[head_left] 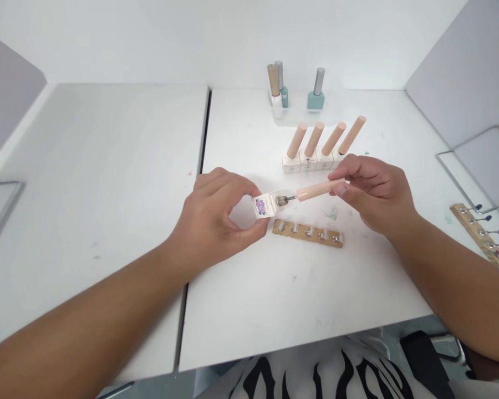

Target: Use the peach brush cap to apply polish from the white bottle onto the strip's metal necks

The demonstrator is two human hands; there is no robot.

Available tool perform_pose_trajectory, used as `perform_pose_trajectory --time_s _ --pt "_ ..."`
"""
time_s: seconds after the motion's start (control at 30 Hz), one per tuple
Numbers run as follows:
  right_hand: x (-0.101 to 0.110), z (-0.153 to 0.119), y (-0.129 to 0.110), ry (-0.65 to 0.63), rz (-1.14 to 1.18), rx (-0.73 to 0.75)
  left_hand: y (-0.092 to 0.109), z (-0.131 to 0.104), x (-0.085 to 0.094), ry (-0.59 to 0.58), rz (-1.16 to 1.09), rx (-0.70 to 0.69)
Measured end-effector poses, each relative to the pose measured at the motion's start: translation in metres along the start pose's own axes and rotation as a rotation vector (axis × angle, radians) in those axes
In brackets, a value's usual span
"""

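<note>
Holding, left hand [216, 213]: a small white bottle [265, 205] is pinched between thumb and index finger, the grip closed only to the bottle's width.
Holding, right hand [378, 191]: a slim pink cap [318, 190] is gripped near its far end between thumb and fingertips.
White bottle: it is held tipped over above the table [241, 310], its neck turned toward the right hand; a purple and blue flower design is printed on one face, and the neck looks dull and brownish.
Pink cap: it is kept apart from the bottle, joined by a thin stem [291, 198] that meets the neck; how far the stem is inserted cannot be told.
Gold strip [301, 235]: five shiny nail-like pieces are carried on it, just below the bottle in view.
Pink-capped row [308, 162]: four similar bottles are lined up side by side, beyond the hands.
Clear tray [297, 119]: three more bottles are held at the back.
</note>
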State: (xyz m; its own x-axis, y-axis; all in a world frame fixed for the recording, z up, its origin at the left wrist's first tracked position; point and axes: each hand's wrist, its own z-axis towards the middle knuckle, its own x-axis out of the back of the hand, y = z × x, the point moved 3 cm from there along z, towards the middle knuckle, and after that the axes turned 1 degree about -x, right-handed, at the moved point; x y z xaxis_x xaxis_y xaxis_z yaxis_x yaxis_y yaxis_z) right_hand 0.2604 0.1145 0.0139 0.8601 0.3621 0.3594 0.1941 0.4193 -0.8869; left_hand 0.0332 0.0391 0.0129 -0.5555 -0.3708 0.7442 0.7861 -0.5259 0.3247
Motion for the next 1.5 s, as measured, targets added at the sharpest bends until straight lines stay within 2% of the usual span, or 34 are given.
perform_pose_trajectory --time_s 0.23,0.33,0.6,0.8,1.17,1.5 --pt "-0.014 0.002 -0.013 -0.028 -0.220 0.135 0.000 0.002 -0.006 0.036 0.102 -0.093" --pt "-0.016 0.003 -0.016 0.001 -0.261 0.172 0.000 0.003 -0.007 0.048 0.126 -0.108" --pt "-0.015 0.002 -0.017 0.068 -0.254 0.091 0.001 0.003 -0.007 0.055 0.137 -0.044" --pt "-0.015 0.002 -0.018 0.088 -0.215 0.038 0.000 0.002 -0.007 0.087 0.147 -0.078" --pt "-0.015 0.004 -0.018 0.089 -0.267 0.061 0.000 0.003 -0.009 0.039 0.132 -0.004" --pt "-0.017 0.005 -0.017 0.111 -0.235 0.038 0.000 0.002 -0.010 0.049 0.124 0.012"
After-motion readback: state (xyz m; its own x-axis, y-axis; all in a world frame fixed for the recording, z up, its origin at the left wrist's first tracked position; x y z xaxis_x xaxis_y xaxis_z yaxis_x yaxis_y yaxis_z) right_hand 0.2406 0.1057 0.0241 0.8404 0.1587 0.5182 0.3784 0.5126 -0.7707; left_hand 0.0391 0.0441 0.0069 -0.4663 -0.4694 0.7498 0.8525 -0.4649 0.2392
